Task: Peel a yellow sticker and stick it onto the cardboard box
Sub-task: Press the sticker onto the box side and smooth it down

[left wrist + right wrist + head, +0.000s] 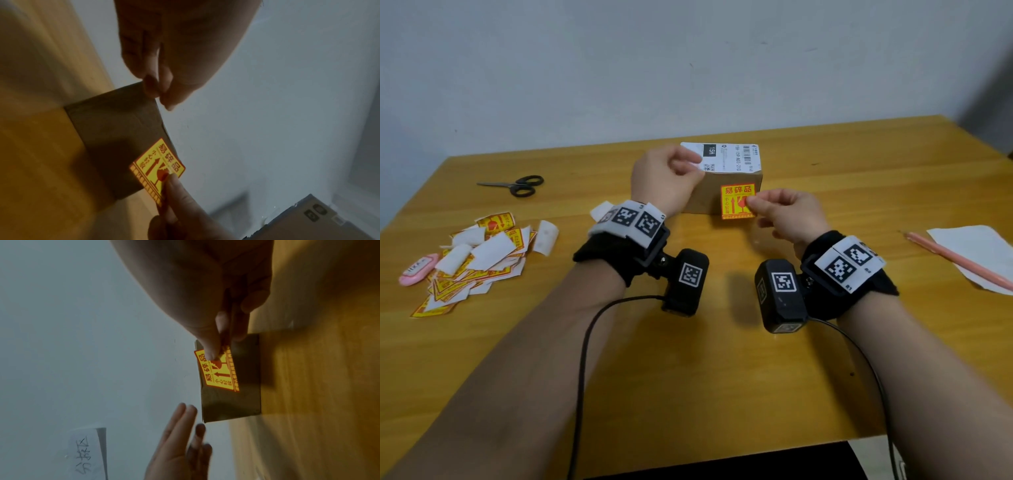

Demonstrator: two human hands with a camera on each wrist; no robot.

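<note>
Seen from above: wooden tabletop (pixel 722 377), with a small cardboard box (pixel 709 195) standing near the far middle, white shipping label (pixel 729 157) on top. Right hand (pixel 787 214) pinching a yellow sticker (pixel 736 202) by its right edge between thumb and fingers, sticker held flat against the box's near face, low on the right side. Left hand (pixel 664 181) at the box's upper left corner, fingers loosely curled, gripping nothing visible. Off to the left: pile of yellow stickers and white backing scraps (pixel 476 260), pink object (pixel 417 270), black scissors (pixel 520 185). Far right: pink pencil (pixel 959 260) on white paper (pixel 976 250).
</note>
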